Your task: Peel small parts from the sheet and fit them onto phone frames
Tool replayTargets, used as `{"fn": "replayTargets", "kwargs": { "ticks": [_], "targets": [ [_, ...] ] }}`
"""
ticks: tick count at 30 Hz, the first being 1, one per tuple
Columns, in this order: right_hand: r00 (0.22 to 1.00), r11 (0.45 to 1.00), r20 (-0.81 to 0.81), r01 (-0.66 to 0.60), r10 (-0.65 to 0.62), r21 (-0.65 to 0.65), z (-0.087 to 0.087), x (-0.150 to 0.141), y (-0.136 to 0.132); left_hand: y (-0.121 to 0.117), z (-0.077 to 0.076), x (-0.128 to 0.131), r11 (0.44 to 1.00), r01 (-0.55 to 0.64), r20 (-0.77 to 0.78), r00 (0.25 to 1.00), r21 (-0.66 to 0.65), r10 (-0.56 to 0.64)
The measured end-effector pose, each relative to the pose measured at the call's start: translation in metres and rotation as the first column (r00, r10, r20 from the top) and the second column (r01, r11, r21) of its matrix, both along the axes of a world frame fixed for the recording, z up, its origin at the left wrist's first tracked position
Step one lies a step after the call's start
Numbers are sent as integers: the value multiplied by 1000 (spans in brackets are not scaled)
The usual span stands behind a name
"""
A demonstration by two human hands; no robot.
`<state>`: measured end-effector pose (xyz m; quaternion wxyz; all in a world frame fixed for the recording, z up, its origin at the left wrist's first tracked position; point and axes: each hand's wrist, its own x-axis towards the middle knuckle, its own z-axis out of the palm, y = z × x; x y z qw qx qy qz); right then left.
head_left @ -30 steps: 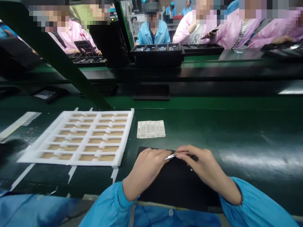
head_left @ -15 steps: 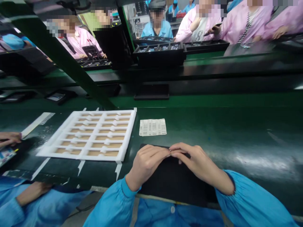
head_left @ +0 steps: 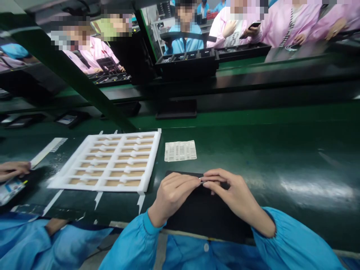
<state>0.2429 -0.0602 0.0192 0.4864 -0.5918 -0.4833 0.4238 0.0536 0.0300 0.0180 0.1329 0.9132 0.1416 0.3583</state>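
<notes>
Over a flat black mat [head_left: 208, 221] at the table's front edge, my two hands meet fingertip to fingertip. My left hand [head_left: 176, 193] is closed in a pinch, its fingers pressed together. My right hand [head_left: 229, 191] pinches from the other side, thumb below and fingers above. A tiny thin strip [head_left: 201, 182] shows between the fingertips; it is too small to name, and the fingers hide most of it. Just beyond the hands lies a pale sheet [head_left: 180, 150] with rows of small marks.
To the left lies a white foam tray [head_left: 150, 165] with tan slots, its white tape strips on the green table [head_left: 253, 150]. A co-worker's hand [head_left: 15, 170] is at far left, near a pale strip [head_left: 47, 152]. A green post [head_left: 84, 88] slants across; black bins [head_left: 187, 65] stand behind.
The fingertips of my right hand have parted slightly from my left, and a little more of the thin strip shows. The view has shifted slightly.
</notes>
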Motion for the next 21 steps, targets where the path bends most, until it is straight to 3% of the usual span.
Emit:
{"fn": "replayTargets", "kwargs": {
  "ticks": [3, 5, 12, 21],
  "targets": [
    [979, 981, 104, 164, -175, 99, -5, 11, 0, 1, 1, 1, 1000, -7, -34, 999, -23, 6],
    [953, 961, 185, 209, -241, 178, -11, 16, 3, 3, 0, 1, 999, -15, -58, 998, -32, 13],
    [958, 965, 239, 100, -159, 241, -30, 18, 12, 8, -1, 2, 996, -79, -133, 988, -45, 72],
    [970, 955, 187, 98, -154, 281, -31, 19, 8, 2, 5, 3, 985, -121, -145, 984, -123, 103]
  ]
}}
